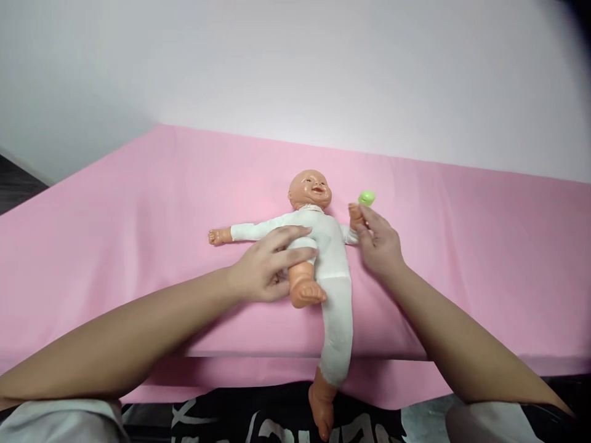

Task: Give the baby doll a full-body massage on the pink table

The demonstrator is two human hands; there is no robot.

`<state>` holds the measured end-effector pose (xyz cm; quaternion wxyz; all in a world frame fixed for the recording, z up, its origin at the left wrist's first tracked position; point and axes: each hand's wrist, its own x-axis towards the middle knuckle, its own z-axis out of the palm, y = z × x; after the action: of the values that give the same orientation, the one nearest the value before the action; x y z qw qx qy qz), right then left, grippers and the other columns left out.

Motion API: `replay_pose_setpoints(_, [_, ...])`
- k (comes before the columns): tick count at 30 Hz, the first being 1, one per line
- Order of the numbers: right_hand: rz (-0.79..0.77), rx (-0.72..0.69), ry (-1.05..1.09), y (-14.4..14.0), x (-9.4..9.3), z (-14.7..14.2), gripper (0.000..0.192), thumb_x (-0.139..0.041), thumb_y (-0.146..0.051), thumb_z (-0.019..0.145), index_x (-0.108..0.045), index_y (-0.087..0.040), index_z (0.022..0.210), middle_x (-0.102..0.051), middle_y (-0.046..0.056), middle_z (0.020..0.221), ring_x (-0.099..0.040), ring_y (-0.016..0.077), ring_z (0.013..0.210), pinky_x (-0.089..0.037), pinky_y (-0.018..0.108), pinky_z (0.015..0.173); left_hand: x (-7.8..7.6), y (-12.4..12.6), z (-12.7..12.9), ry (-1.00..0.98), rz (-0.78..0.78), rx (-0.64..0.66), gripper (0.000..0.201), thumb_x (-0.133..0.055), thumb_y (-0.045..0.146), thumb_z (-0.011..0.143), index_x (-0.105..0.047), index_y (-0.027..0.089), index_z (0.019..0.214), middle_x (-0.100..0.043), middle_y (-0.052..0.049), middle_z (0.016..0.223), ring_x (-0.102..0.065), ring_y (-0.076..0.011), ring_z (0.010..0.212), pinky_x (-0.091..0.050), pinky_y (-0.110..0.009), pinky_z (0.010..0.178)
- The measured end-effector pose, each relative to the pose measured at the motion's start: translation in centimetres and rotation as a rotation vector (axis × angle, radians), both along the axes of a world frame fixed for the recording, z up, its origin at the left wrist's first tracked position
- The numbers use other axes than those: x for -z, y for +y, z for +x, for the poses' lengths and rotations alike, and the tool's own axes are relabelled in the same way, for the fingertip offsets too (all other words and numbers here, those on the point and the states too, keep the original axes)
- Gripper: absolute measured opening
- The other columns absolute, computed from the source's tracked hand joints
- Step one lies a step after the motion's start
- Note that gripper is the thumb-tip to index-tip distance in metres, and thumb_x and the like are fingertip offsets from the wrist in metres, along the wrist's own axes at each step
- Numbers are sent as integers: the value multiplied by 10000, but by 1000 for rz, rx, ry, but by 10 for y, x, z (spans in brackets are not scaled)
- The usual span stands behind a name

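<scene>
A baby doll point(323, 246) in a white bodysuit lies face up on a pink cloth point(138, 209) covering a table, its far leg hanging over the near edge, as the left hand point(268, 264) rests flat and open-fingered on the doll's belly, just above its bent knee and bare foot. The right hand point(378, 243) pinches the doll's raised hand between its fingertips, with a small green object point(367, 197) lying just beyond that grip, touching or nearly so. A plain white wall point(295, 67) rises behind the cloth, and nothing blocks either hand.
</scene>
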<state>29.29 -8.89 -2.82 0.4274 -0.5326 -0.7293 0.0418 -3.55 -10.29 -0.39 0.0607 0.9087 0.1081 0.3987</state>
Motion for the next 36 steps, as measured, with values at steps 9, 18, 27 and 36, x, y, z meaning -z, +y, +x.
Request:
replay_pose_setpoints(9, [-86,-243,-199,-4,-7,-16,436,-477,-303,1109,-643,-351,1509,-702,10,1502,-652,258,1382,-514,514,1201,-1,1,1,-5,-17,11,639,-820,481,908,-617,223,1456,-583,-235,1511,-642,-382,1360,-599,-576,1086])
replay_pose_setpoints(18, [-145,137,389,16,2,29,681,-649,-493,987,-434,-286,1599,-742,95,1317,-738,262,1152,-629,478,1001,-2,-41,15,51,240,173,401,-658,501,969,-714,244,1271,-698,-180,1399,-669,-346,1327,-620,-536,1042])
replay_pose_setpoints(27, [-481,371,517,41,19,62,625,-761,-427,838,-582,-237,1406,-769,76,1182,-767,254,1000,-628,413,888,0,-51,18,68,271,187,394,-612,499,995,-739,219,1242,-746,-174,1340,-695,-344,1298,-616,-525,1043])
replay_pose_setpoints(36, [-57,75,443,5,-1,11,594,-677,-544,1005,-468,-292,1500,-714,112,1434,-720,274,1257,-616,492,1032,-3,-1,-1,-96,181,-72,701,-797,652,879,-659,151,1349,-635,-234,1452,-671,-395,1308,-622,-551,1054])
